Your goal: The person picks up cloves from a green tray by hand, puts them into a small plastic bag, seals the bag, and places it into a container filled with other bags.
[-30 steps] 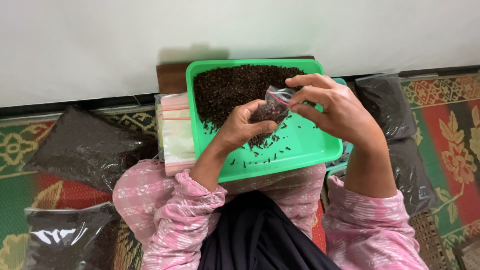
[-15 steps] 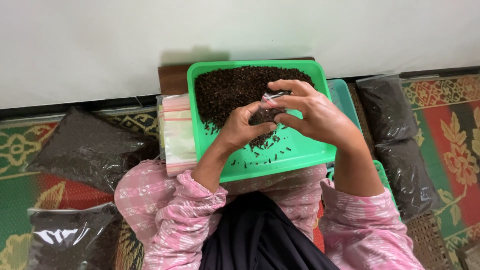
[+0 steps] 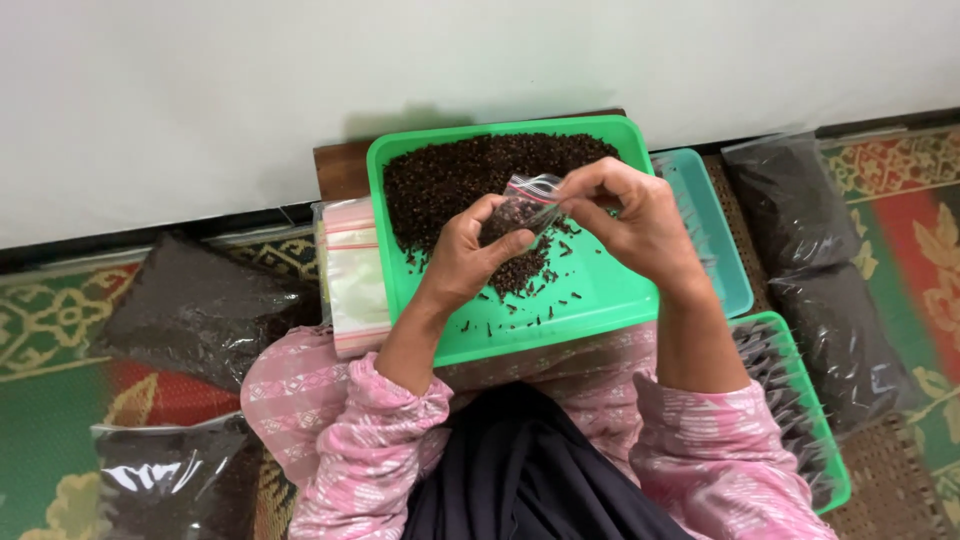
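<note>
1. My left fingers [image 3: 497, 243] are curled around a small clear bag [image 3: 522, 212] packed with dark cloves, cupping it from below and from the side.
2. My right fingers [image 3: 582, 190] are pinched narrow on the bag's top edge, thumb and forefinger pressing its mouth.
3. My left hand [image 3: 465, 258] comes up from the lower left with the wrist bent inward; my right hand [image 3: 635, 222] reaches in from the right, its back turned up. Both forearms are bare below pushed-up pink patterned sleeves [image 3: 350, 440].
4. The bag is thin, shiny plastic, held just above a green plastic tray [image 3: 560, 320], near its middle.
5. A heap of dark, rough cloves [image 3: 470, 175] fills the tray's far half; loose ones are scattered across the smooth near half.
6. A stack of empty clear bags [image 3: 352, 270] lies just beside the tray's left edge.
7. Large filled bags [image 3: 200, 310] of dark material lie on the patterned mat at either side.
</note>
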